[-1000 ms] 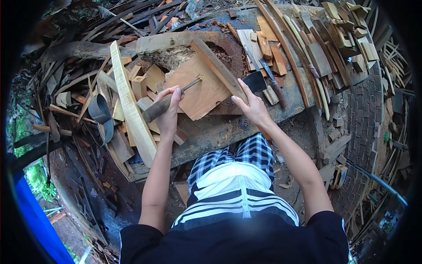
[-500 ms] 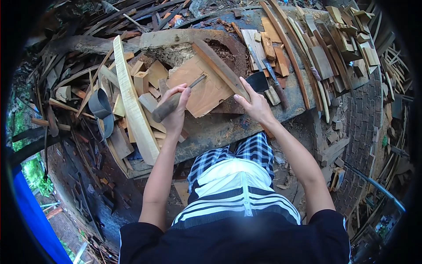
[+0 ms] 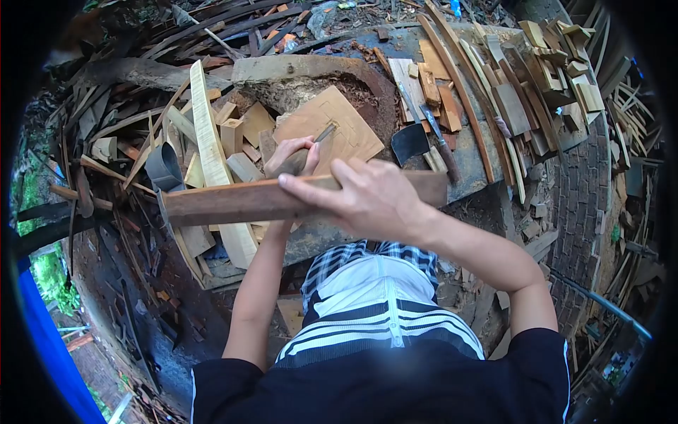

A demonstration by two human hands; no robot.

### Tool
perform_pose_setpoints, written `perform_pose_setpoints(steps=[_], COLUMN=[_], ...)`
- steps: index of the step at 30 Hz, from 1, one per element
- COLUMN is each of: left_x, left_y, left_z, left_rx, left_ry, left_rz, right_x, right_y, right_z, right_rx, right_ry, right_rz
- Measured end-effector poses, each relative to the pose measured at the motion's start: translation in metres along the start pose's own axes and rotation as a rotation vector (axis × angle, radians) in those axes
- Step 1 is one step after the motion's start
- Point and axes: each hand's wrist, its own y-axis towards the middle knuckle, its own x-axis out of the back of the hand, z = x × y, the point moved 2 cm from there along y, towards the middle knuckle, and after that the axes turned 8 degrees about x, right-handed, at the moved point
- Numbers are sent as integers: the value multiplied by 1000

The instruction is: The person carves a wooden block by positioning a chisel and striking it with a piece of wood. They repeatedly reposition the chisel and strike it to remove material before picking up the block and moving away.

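My left hand [image 3: 295, 157] is closed round the handle of a chisel [image 3: 325, 133]. Its blade tip rests at a small cut mark on a square, light-brown wooden board [image 3: 358, 141]. In my right hand [image 3: 378, 198] is a long, dark wooden bar [image 3: 233, 203], gripped toward its right part with the fingers over its upper edge. The bar lies level across the view, in front of my left wrist, and hides the chisel's butt end. Beneath the board is a rough, hollowed log [image 3: 282, 69].
A pale curved plank [image 3: 205, 120] and several offcuts lie left of the board. On the right, a black flat blade [image 3: 409, 143] rests near a long-handled tool [image 3: 445, 148]. Long wooden strips [image 3: 466, 106] and stacked blocks cover the bench's right end.
My right hand has swung the bar from beyond the board down toward me, turning it crosswise over my left wrist. The board has turned a little; the chisel stays on its mark.
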Motion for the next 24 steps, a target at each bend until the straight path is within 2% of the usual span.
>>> perform_pose_setpoints(steps=[3, 5, 6, 7, 9, 10, 11, 13, 14, 15, 17, 19, 21, 23, 24], left_x=[-1, -1, -1, 0, -1, -5, 1, -1, 0, -2, -5, -4, -6, -6, -9], left_y=[-1, 0, -2, 1, 1, 2, 5, 5, 3, 7, 5, 2, 4, 9, 3], left_z=[0, 2, 0, 9, 25, 24, 20, 17, 15, 14, 9, 7, 10, 20, 26], left_rx=[-4, -70, 11, 147, 277, 228, 246, 144, 162, 146, 230, 179, 73, 114, 136], left_ry=[3, 54, -29, -207, -148, -238, -123, -87, -265, -266, -142, -47, -57, -171, -281], left_rz=[5, -12, -26, -31, -113, -126, -32, -31, -42, -42, -83, -35, -60, -55, -41], right_x=[21, 8, -1, 2, 9, 14, 11, -3, -4, -4, 8, 11, -9, -7, -5], right_y=[2, -2, -6, -5, -2, -4, -7, -10, -7, -7, -2, -6, -12, -9, -14], right_z=[19, 9, -5, -3, 4, 11, 11, -3, -12, -12, 6, 6, -17, -20, -20], right_rx=[80, -9, -97, -99, -73, -10, -15, -150, -109, -104, -21, 31, -120, -143, -232], right_ry=[132, 100, 29, 17, 54, 124, 132, 88, 5, -5, 52, 114, -24, -11, 100], right_rz=[-98, -78, 37, 30, 51, -34, -24, 155, 102, 91, -49, -61, 130, 109, 86])
